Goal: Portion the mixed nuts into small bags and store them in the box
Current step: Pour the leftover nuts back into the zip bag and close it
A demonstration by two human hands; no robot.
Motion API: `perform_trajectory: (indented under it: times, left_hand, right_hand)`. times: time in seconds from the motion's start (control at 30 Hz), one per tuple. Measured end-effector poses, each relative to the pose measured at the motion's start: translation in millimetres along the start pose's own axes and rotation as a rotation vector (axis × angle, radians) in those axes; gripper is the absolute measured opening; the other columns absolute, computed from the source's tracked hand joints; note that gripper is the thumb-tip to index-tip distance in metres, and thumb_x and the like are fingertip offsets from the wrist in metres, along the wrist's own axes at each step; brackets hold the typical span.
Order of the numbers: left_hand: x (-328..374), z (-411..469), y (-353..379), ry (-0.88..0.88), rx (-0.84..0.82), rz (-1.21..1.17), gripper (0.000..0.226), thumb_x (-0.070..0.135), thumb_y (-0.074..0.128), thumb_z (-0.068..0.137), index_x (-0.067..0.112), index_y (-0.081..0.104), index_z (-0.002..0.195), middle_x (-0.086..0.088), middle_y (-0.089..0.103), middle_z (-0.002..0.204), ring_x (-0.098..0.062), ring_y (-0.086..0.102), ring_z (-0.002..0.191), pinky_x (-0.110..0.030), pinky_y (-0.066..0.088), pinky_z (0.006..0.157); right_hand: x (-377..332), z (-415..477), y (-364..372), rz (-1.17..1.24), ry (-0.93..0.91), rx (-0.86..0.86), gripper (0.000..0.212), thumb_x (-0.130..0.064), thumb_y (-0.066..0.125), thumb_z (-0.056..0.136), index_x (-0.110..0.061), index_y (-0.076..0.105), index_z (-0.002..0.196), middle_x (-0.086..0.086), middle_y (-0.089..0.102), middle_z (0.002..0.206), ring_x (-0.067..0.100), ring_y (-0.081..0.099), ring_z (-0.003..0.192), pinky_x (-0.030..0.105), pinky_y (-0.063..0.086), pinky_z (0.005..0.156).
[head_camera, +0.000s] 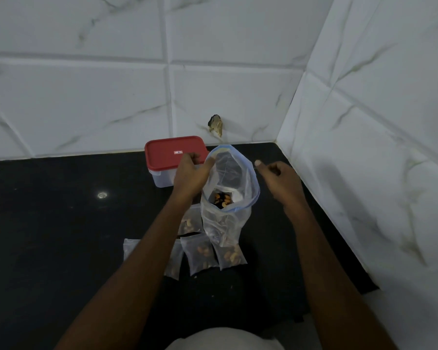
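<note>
A large clear zip bag (232, 183) with a blue rim stands open on the black counter, with mixed nuts (223, 199) visible at its bottom. My left hand (191, 173) pinches the bag's left rim. My right hand (278, 179) hovers just right of the bag with fingers curled; whether it touches the rim is unclear. Several small filled bags (200, 253) lie on the counter in front of the large bag, partly hidden by my left forearm. The clear box with a red lid (172, 152) sits shut behind my left hand.
The black counter (61, 223) ends at white marble-look tiled walls (364, 122) behind and to the right, forming a corner. A small chipped hole (216, 125) marks the back wall. Bare counter stretches to the left.
</note>
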State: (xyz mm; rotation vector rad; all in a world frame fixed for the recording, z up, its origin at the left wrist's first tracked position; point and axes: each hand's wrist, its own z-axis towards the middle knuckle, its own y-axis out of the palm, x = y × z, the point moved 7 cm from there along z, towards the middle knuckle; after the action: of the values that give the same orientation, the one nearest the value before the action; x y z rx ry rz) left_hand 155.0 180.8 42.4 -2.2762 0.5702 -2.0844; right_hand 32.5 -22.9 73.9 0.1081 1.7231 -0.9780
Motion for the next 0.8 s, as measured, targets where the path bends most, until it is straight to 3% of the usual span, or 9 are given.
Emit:
perform_trajectory:
  times: [0.07,0.13,0.23,0.33,0.47,0.6,0.67,0.73,0.8]
  left_hand:
    - [7,11,1,-0.009,-0.011,0.02,0.06,0.06,0.053,0.087,0.015,0.052,0.127,-0.002,0.061,0.117,-0.02,0.06,0.105,-0.044,0.052,0.092]
    - [16,18,5,-0.013,-0.064,0.062,0.048,0.053,0.045,0.095,0.011,0.058,0.114,-0.003,0.063,0.104,-0.019,0.061,0.096,-0.037,0.053,0.081]
    - [19,24,17,-0.119,-0.211,0.039,0.041,0.044,0.037,0.103,0.009,0.059,0.106,-0.004,0.062,0.095,-0.018,0.059,0.087,-0.031,0.047,0.071]
    - [14,28,17,-0.179,-0.283,-0.024,0.04,0.041,0.048,0.1,0.006,0.067,0.108,-0.01,0.068,0.101,-0.027,0.063,0.098,-0.037,0.053,0.082]
    - [19,24,13,-0.177,-0.379,-0.068,0.037,0.038,0.062,0.094,0.004,0.069,0.107,-0.01,0.069,0.098,-0.024,0.065,0.092,-0.032,0.055,0.071]
    - [28,23,11,-0.115,-0.444,-0.08,0.022,0.036,0.073,0.086,0.014,0.073,0.087,-0.003,0.07,0.084,-0.019,0.063,0.084,-0.035,0.052,0.078]
    - [32,24,9,-0.068,-0.457,-0.049,0.018,0.031,0.077,0.082,0.015,0.073,0.09,-0.003,0.07,0.085,-0.018,0.062,0.083,-0.035,0.051,0.077]
    - [36,24,7,-0.033,-0.466,0.007,0.018,0.025,0.079,0.079,0.016,0.074,0.094,-0.008,0.07,0.093,-0.018,0.062,0.086,-0.035,0.051,0.076]
    - [41,22,7,-0.011,-0.485,0.063,0.017,0.02,0.078,0.08,0.019,0.076,0.097,-0.01,0.071,0.104,-0.02,0.063,0.091,-0.038,0.052,0.079]
  right_hand:
    - [-6,15,4,0.097,0.053,-0.04,0.04,-0.056,0.048,0.096,-0.02,0.063,0.099,-0.001,0.066,0.093,0.016,0.06,0.08,0.031,0.048,0.068]
    - [-10,30,17,0.16,0.118,-0.138,0.047,-0.052,0.036,0.102,-0.014,0.063,0.109,0.002,0.067,0.095,0.018,0.061,0.083,0.031,0.049,0.07]
    - [-13,42,38,0.153,0.234,-0.263,0.053,-0.049,0.028,0.105,-0.014,0.067,0.11,0.005,0.067,0.09,0.02,0.062,0.081,0.03,0.05,0.07]
    - [-18,45,49,0.221,0.254,-0.327,0.049,-0.044,0.034,0.105,-0.009,0.069,0.1,0.01,0.068,0.085,0.02,0.063,0.075,0.03,0.051,0.071]
    - [-23,44,50,0.303,0.219,-0.442,0.037,-0.039,0.05,0.101,-0.009,0.071,0.095,0.004,0.074,0.077,0.015,0.069,0.069,0.026,0.056,0.062]
    - [-28,48,40,0.219,0.107,-0.513,0.019,-0.028,0.063,0.095,-0.011,0.072,0.095,0.007,0.072,0.086,0.019,0.067,0.075,0.028,0.059,0.065]
    - [-31,51,34,0.179,0.047,-0.506,0.025,-0.032,0.066,0.093,-0.01,0.073,0.099,0.012,0.073,0.094,0.025,0.067,0.085,0.036,0.058,0.077]
    - [-32,50,29,0.175,0.03,-0.508,0.045,-0.046,0.064,0.091,-0.005,0.073,0.107,0.018,0.072,0.105,0.029,0.067,0.093,0.043,0.054,0.089]
    - [-29,50,27,0.153,0.036,-0.529,0.058,-0.055,0.059,0.091,-0.001,0.07,0.109,0.023,0.069,0.106,0.031,0.065,0.093,0.044,0.053,0.089]
